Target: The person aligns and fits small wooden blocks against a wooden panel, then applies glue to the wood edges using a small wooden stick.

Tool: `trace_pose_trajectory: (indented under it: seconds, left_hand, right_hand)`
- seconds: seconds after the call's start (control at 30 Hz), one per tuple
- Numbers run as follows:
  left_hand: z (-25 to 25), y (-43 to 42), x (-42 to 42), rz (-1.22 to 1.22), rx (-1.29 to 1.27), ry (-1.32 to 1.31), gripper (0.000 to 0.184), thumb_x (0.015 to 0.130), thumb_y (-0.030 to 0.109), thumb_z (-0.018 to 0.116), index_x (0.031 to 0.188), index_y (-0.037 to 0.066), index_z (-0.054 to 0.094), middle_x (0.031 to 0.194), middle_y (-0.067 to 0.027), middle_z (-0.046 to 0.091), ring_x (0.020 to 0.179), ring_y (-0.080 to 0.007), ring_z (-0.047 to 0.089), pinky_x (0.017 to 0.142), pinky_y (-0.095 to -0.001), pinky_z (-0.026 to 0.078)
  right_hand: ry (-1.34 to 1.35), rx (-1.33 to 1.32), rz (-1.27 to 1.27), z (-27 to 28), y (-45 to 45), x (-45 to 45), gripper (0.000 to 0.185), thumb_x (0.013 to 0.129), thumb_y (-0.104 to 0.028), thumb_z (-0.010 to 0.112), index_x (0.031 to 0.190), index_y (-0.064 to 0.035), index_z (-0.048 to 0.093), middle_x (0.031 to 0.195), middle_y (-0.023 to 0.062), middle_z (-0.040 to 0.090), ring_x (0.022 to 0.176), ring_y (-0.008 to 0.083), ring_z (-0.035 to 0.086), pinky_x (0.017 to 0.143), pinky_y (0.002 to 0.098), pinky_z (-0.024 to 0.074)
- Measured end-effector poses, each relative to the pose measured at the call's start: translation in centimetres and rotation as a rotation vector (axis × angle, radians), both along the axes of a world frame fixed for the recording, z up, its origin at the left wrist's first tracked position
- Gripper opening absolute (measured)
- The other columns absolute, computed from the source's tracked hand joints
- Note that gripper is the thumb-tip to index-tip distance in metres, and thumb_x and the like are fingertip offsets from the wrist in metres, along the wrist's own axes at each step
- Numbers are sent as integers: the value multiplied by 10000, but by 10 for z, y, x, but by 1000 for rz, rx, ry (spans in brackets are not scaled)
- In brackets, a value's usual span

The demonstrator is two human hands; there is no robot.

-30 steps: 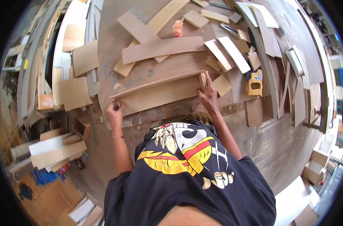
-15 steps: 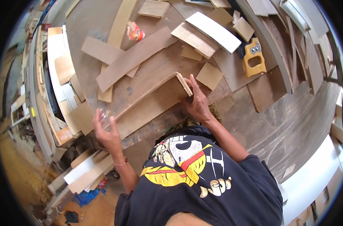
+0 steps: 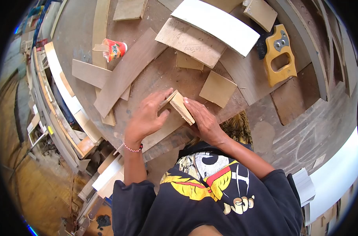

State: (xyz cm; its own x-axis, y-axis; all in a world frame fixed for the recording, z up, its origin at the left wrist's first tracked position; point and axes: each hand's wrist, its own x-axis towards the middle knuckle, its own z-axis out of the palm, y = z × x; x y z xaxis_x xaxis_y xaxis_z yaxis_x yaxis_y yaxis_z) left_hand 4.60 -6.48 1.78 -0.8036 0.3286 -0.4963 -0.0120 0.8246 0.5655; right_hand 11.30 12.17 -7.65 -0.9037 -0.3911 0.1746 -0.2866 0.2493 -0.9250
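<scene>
A wooden piece made of joined boards stands on the workbench in front of my body, its short end board (image 3: 182, 107) facing right. My right hand (image 3: 205, 122) presses against this end board, fingers together along its outer face. At the same corner, my left hand (image 3: 148, 116) reaches over the long side with its fingers around the upper edge; the thumb is apart from the fingers. Part of the long flat board (image 3: 163, 133) shows below my left hand, and the rest is hidden by the hand and forearm.
A yellow-handled saw (image 3: 279, 55) lies at the right. Beyond the hands are a white board (image 3: 216, 24), a wooden block (image 3: 190, 41), a square piece (image 3: 218, 89), a crossed long board (image 3: 125, 72) and a red-and-white cup (image 3: 115, 50).
My left hand has left the far left end of the piece and moved right to the end board's corner. My right hand stays at that end. The view has shifted and turned.
</scene>
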Motion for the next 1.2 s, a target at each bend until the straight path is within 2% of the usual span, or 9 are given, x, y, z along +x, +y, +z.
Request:
trace_pose_trajectory:
  seconds: [0.07,0.23,0.67,0.93,1.07,1.17,1.2]
  left_hand:
    - [-5,0,1,-55,9,52,529,709,1,573,1234,19,504,1165,-185,553,1036,-316,528,936,-362,403]
    - [-5,3,1,-32,23,98,495,685,-88,491,1165,8,562,1117,-156,591,1042,-322,508,932,-368,402]
    - [-11,-4,4,-29,76,143,543,647,-77,473,1174,20,561,1072,-152,605,1028,-324,505,938,-377,397]
    - [-13,-4,11,1,67,139,543,663,-45,513,1198,38,552,1136,-119,588,1063,-310,480,962,-367,384]
    - [-23,-8,15,23,66,136,552,658,-28,568,1203,52,556,1142,-122,588,1072,-308,476,985,-362,374]
    - [-24,-9,15,23,48,138,531,658,-28,553,1183,48,571,1147,-129,587,1082,-307,478,986,-360,371]
    - [-21,-7,14,23,32,142,518,657,-46,519,1164,39,583,1138,-138,590,1065,-308,486,963,-365,384]
  right_hand:
    - [-6,5,7,1,1,-1,525,791,-1,492,1303,37,383,1299,195,449,1201,321,453,996,378,382]
    - [-16,32,22,4,1,-4,510,802,-16,478,1302,37,387,1297,193,454,1195,316,460,997,376,382]
    - [-27,47,24,7,-2,-4,546,784,14,491,1315,33,366,1299,198,449,1177,335,465,987,382,386]
    - [-97,15,90,13,3,-10,787,671,16,671,1365,1,301,1350,180,408,1218,339,427,1010,400,364]
    - [-67,-22,186,20,11,-12,778,698,17,660,1378,-2,283,1374,183,383,1241,338,410,1013,393,368]
    - [-38,2,191,15,14,-13,742,696,70,613,1371,-9,315,1367,187,398,1236,333,425,1001,380,386]
    - [-28,39,159,13,14,-13,689,704,81,615,1340,-7,366,1346,185,428,1213,328,454,982,370,405]
